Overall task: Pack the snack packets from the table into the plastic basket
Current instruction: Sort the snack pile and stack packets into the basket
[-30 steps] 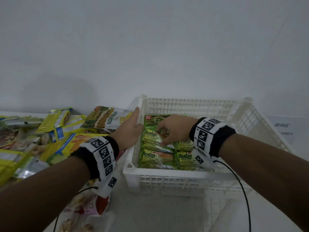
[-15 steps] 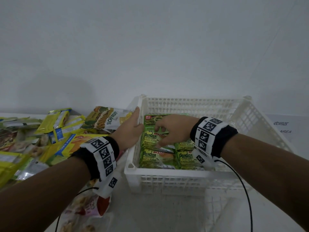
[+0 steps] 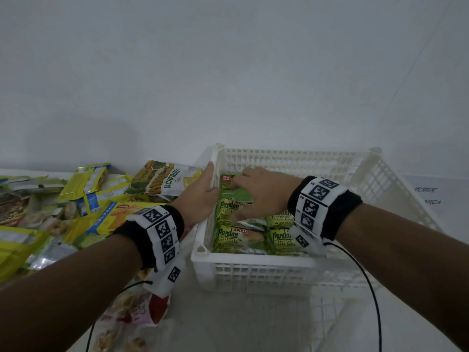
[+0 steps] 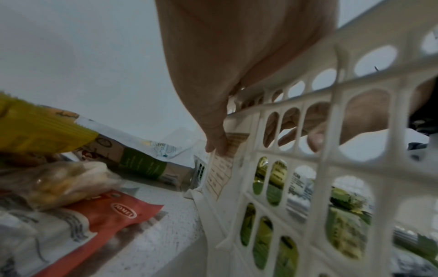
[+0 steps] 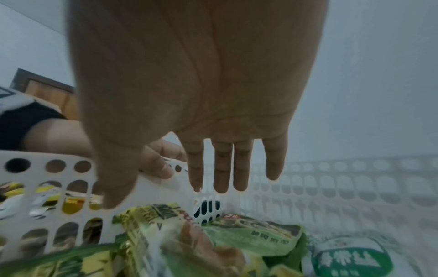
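Note:
The white plastic basket (image 3: 253, 265) stands on the table right of centre. Several green Pandan cake packets (image 3: 236, 237) lie in its near left part, with a darker green packet (image 3: 236, 193) behind them. My left hand (image 3: 200, 196) clasps the basket's left rim, thumb inside and fingers down the outer wall (image 4: 336, 116). My right hand (image 3: 261, 194) is inside the basket, fingers straight and spread over the darker green packet. In the right wrist view its palm (image 5: 201, 75) hovers just above the packets (image 5: 166, 234) and holds nothing.
Loose snack packets cover the table left of the basket: a Jackfruit chips bag (image 3: 162, 182) against its left wall, yellow packets (image 3: 83, 191), an orange-yellow one (image 3: 111, 217), and a red and white one (image 3: 142, 308) near me. A paper label (image 3: 426, 196) lies at right. A wall stands close behind.
My right hand has slid from the front Pandan packets toward the far side of the basket, onto the darker green packet. My left hand has stayed on the rim.

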### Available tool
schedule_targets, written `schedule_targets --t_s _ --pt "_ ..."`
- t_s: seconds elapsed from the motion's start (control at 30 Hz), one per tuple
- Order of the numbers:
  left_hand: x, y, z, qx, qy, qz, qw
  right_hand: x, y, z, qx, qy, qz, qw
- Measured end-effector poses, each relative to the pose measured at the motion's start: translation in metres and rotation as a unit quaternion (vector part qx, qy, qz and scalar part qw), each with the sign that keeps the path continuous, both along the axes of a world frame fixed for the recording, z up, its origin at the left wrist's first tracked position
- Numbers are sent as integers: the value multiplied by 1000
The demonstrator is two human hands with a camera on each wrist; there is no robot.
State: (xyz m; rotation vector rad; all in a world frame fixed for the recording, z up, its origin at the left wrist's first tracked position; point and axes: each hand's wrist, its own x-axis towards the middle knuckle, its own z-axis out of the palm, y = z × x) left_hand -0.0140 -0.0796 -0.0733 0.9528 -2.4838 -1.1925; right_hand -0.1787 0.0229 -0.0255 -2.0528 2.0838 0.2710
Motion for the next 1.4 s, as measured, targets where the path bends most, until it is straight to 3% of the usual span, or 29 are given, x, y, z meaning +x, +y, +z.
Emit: schedule_targets --t_s 0.3,0.43,0.6,0.87,1.0,1.2,1.4 --pt "28 -3 27 -69 -1 33 997 -3 -2 22 -111 15 -48 992" --pt "66 -18 50 -200 -95 26 975 11 -16 39 -154 -7 -46 987" --pt "115 -38 61 -315 -161 10 935 58 -36 54 -184 -2 -38 982" --pt "200 -73 60 -341 -166 -23 925 166 -77 78 -195 44 -44 979" --pt "254 -86 41 -334 -171 -73 924 226 -90 57 -174 33 -89 980" --pt "316 -82 -23 -286 -146 -171 931 292 -71 -21 -101 15 -131 986" --pt "339 -75 -55 -309 -122 -165 929 319 -41 -73 -84 23 -121 989"
